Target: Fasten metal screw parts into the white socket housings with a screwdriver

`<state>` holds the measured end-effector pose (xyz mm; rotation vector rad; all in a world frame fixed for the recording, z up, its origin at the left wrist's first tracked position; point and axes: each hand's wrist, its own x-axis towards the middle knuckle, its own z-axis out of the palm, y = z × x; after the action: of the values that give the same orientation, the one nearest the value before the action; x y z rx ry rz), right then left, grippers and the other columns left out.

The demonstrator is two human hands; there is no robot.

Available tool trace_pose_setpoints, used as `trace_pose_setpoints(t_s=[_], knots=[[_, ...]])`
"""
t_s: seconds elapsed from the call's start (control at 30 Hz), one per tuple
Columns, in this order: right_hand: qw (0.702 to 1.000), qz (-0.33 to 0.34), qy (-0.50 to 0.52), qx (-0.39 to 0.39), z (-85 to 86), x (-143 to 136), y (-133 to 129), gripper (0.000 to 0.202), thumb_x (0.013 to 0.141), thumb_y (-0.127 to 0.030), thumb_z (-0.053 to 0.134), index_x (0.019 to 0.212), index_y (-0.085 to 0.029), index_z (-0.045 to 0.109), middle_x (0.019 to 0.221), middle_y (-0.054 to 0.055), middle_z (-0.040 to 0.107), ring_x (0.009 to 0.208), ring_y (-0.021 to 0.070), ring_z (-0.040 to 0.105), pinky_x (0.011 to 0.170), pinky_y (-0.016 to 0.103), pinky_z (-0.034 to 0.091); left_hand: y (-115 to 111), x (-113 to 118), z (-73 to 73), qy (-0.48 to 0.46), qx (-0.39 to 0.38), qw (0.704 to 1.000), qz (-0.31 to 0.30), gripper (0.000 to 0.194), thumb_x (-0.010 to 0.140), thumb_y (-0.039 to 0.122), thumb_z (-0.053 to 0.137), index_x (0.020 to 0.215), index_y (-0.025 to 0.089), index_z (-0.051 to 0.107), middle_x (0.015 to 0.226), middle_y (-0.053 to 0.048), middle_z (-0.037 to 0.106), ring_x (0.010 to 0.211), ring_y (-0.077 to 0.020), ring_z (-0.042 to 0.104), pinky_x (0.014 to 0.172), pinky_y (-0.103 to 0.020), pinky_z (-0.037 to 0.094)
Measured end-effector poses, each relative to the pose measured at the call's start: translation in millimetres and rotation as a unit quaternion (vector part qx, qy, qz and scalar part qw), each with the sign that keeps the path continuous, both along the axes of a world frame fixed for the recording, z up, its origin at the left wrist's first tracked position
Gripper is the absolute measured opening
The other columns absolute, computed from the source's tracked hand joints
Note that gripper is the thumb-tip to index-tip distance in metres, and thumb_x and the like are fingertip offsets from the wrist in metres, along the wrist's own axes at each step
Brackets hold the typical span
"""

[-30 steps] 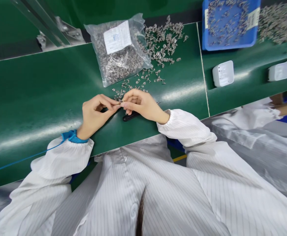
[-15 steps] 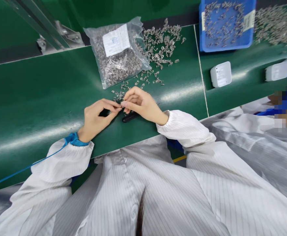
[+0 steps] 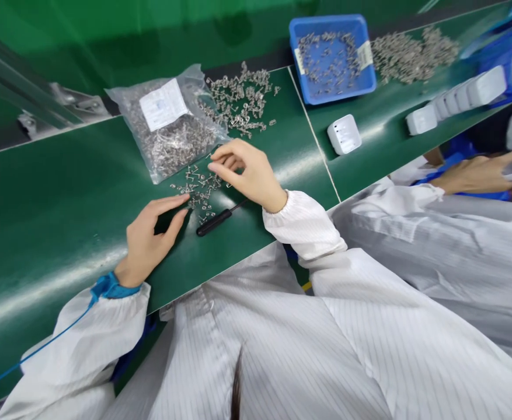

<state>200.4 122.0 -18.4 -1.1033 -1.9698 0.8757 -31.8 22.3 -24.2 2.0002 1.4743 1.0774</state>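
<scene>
My left hand (image 3: pixel 157 236) is just above the green bench, thumb and fingers apart, at the left edge of a small scatter of metal springs (image 3: pixel 201 195). Nothing shows between its fingers. Over the far side of that scatter, my right hand (image 3: pixel 249 175) has its thumb and forefinger drawn together. A tiny metal spring sticks out at its fingertips, partly hidden. A black-handled screwdriver (image 3: pixel 214 223) lies on the bench below the right hand, its thin shaft pointing right. Behind the hands rests a clear plastic bag (image 3: pixel 177 140) full of springs, with a white label.
Loose springs (image 3: pixel 242 96) spill beside the bag. A blue bin (image 3: pixel 333 96) holds more parts, with another metal heap (image 3: pixel 413 55) to its right. White plastic cups (image 3: pixel 344 135) stand along the bench. At right, a co-worker's hand (image 3: pixel 479 173) holds a white piece.
My hands were together at the fingertips and have parted, the left one opening. The right hand has moved off the screwdriver, uncovering it. The view has shifted right.
</scene>
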Motion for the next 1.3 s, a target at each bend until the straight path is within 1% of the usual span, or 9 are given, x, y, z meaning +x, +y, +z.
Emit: trace_pose_setpoints(t_s=[0.13, 0.23, 0.4, 0.57, 0.73, 0.83, 0.93, 1.1, 1.3], knots=[[0.985, -0.127, -0.081, 0.080, -12.8, 37.3, 31.9, 0.029, 0.104, -0.043, 0.046, 0.111, -0.019, 0.061, 0.112, 0.008, 0.061, 0.098, 0.0149, 0.063, 0.094, 0.036, 0.059, 3.4, 0.0, 0.6, -0.024, 0.047, 0.999, -0.013, 0.025, 0.088, 0.012, 0.071, 0.110, 0.024, 0.069, 0.108, -0.001, 0.076, 0.103, -0.0172, 0.073, 0.094, -0.031, 0.057], [0.971, -0.182, -0.134, 0.078, -26.9, 65.0, 51.5, 0.040, 0.101, -0.052, 0.048, 0.124, -0.021, 0.059, 0.122, 0.012, 0.057, 0.110, 0.0213, 0.061, 0.105, 0.046, 0.055, 4.8, -1.6, 0.1, -0.020, 0.069, 0.997, -0.031, 0.020, 0.088, 0.008, 0.069, 0.102, 0.023, 0.070, 0.105, -0.001, 0.077, 0.100, -0.0168, 0.073, 0.091, -0.031, 0.057], [0.976, -0.159, -0.141, 0.046, -44.0, 78.0, 63.5, 0.048, 0.100, -0.053, 0.049, 0.135, -0.020, 0.055, 0.119, 0.013, 0.056, 0.106, 0.0215, 0.062, 0.101, 0.045, 0.057, 4.0, -4.9, -1.0, -0.008, 0.071, 0.997, -0.040, 0.018, 0.090, 0.008, 0.065, 0.096, 0.023, 0.072, 0.106, -0.001, 0.076, 0.099, -0.0162, 0.072, 0.090, -0.032, 0.057], [0.975, -0.151, -0.144, 0.076, -53.2, 74.1, 68.2, 0.027, 0.101, -0.043, 0.052, 0.113, -0.021, 0.065, 0.110, 0.011, 0.056, 0.107, 0.0217, 0.059, 0.103, 0.045, 0.055, 4.1, -5.7, -1.0, -0.008, 0.076, 0.996, -0.051, 0.020, 0.089, 0.006, 0.065, 0.093, 0.024, 0.073, 0.106, -0.001, 0.076, 0.098, -0.0150, 0.072, 0.088, -0.030, 0.057], [0.977, -0.144, -0.133, 0.088, -64.4, 76.3, 73.5, 0.027, 0.104, -0.042, 0.045, 0.104, -0.021, 0.061, 0.104, 0.009, 0.053, 0.098, 0.0192, 0.058, 0.100, 0.045, 0.056, 5.3, -5.3, -0.9, -0.006, 0.081, 0.995, -0.059, 0.019, 0.090, 0.007, 0.065, 0.091, 0.024, 0.074, 0.106, -0.001, 0.076, 0.096, -0.0147, 0.072, 0.087, -0.030, 0.058], [0.975, -0.148, -0.126, 0.104, -64.9, 74.3, 71.2, 0.031, 0.105, -0.044, 0.040, 0.103, -0.020, 0.060, 0.104, 0.009, 0.054, 0.100, 0.0199, 0.057, 0.103, 0.048, 0.054, 6.0, -4.8, -0.6, -0.008, 0.086, 0.994, -0.066, 0.018, 0.089, 0.006, 0.066, 0.090, 0.023, 0.073, 0.105, -0.001, 0.075, 0.096, -0.0142, 0.072, 0.086, -0.028, 0.058], [0.976, -0.147, -0.100, 0.122, -54.7, 65.0, 61.9, 0.034, 0.106, -0.045, 0.035, 0.110, -0.021, 0.059, 0.109, 0.009, 0.054, 0.107, 0.0198, 0.058, 0.107, 0.047, 0.051, 6.2, -3.9, 0.3, -0.007, 0.088, 0.994, -0.071, 0.018, 0.090, 0.006, 0.065, 0.090, 0.023, 0.072, 0.106, -0.001, 0.075, 0.096, -0.0141, 0.071, 0.086, -0.028, 0.058], [0.977, -0.098, -0.066, 0.178, -33.6, 32.1, 34.2, 0.035, 0.107, -0.044, 0.034, 0.117, -0.022, 0.060, 0.110, 0.009, 0.057, 0.112, 0.0202, 0.059, 0.105, 0.046, 0.052, 5.0, -1.1, -1.2, -0.020, 0.074, 0.996, -0.050, 0.023, 0.091, 0.008, 0.064, 0.106, 0.023, 0.069, 0.104, -0.002, 0.074, 0.100, -0.0158, 0.071, 0.091, -0.030, 0.059], [0.968, 0.077, -0.072, 0.228, -32.2, -10.8, -4.0, 0.027, 0.108, -0.031, 0.036, 0.118, -0.022, 0.059, 0.102, 0.005, 0.060, 0.101, 0.0149, 0.060, 0.091, 0.035, 0.056, 6.3, -1.1, -13.8, -0.162, -0.056, 0.984, -0.050, 0.053, 0.097, 0.026, 0.062, 0.146, 0.027, 0.043, 0.133, -0.011, 0.060, 0.108, -0.0189, 0.071, 0.090, -0.035, 0.065]])
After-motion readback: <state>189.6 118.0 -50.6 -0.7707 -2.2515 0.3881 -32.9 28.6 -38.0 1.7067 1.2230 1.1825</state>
